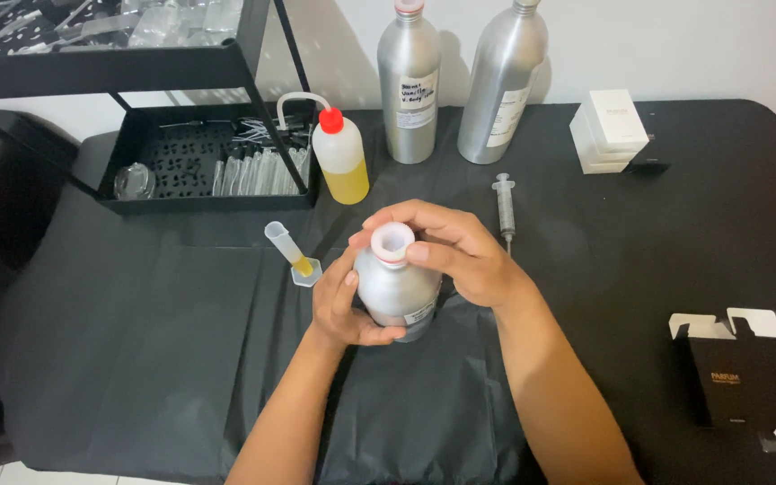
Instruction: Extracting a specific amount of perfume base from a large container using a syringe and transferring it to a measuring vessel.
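Observation:
A silver metal bottle (394, 289) with a white, red-ringed open neck (392, 241) stands in the middle of the black-covered table (630, 260). My left hand (341, 305) wraps around the bottle's body from the left. My right hand (460, 251) curls over the top, fingers on the neck rim. A small plastic measuring cylinder (293, 254) with a little yellow liquid stands just left of my left hand. A syringe (505, 208) lies beyond my right hand.
Two tall silver bottles (409, 85) (502, 85) stand at the back beside a squeeze bottle (341, 157) of yellow liquid. A black shelf rack (141, 193) holds vials at the back left. White boxes (611, 130) sit back right; an open black carton (752, 377) front right.

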